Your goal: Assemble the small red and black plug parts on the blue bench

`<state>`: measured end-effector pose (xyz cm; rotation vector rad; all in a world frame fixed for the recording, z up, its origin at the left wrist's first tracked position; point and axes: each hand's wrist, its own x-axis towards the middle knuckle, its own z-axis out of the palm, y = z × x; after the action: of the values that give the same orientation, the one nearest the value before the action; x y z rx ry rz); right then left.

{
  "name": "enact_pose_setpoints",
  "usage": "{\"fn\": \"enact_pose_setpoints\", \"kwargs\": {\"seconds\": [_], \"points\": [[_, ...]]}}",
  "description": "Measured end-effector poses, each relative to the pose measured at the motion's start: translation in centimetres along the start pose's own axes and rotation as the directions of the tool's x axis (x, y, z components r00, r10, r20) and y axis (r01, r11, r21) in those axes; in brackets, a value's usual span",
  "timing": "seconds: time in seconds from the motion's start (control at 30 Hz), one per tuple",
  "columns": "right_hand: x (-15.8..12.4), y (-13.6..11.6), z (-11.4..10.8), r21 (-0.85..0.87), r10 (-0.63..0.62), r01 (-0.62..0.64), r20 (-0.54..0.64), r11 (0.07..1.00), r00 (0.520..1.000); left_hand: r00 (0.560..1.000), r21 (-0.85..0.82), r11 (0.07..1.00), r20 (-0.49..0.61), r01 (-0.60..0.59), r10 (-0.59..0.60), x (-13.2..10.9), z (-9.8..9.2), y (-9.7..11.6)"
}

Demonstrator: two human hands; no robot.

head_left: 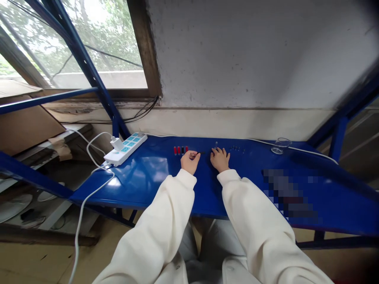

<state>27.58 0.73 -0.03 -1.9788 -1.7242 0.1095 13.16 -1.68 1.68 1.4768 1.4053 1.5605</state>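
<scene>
1. Pin (201, 153), slim and dark: held low over the blue table (148, 177), near the red and black caps (180, 150).
2. Left hand (190, 161): grip clenched on the pin.
3. Right hand (220, 159): grip released, fingers spread flat on the table.
4. Handling, judged: light, stiff, probably slippery; pinch mid-shaft with fingertips.

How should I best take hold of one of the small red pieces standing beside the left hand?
Probably pinch its upper end with two fingertips, from above: the red pieces stand upright in a tight row beside the left hand, leaving little side room.
</scene>
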Motion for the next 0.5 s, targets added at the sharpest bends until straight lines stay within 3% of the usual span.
{"fn": "enact_pose_setpoints", "kwargs": {"seconds": [0.3,0.5], "points": [[0.2,0.0,0.3,0.050,-0.017,0.019,-0.040,0.999,0.999,0.999,-0.057,0.997,0.006,0.048,-0.048,0.2,0.2,-0.5],[-0.2,-0.5,-1.4,0.217,-0.033,0.088,-0.248,0.972,0.968,0.996,-0.129,0.987,0.019,0.094,-0.092,0.2,0.1,-0.2]]}}
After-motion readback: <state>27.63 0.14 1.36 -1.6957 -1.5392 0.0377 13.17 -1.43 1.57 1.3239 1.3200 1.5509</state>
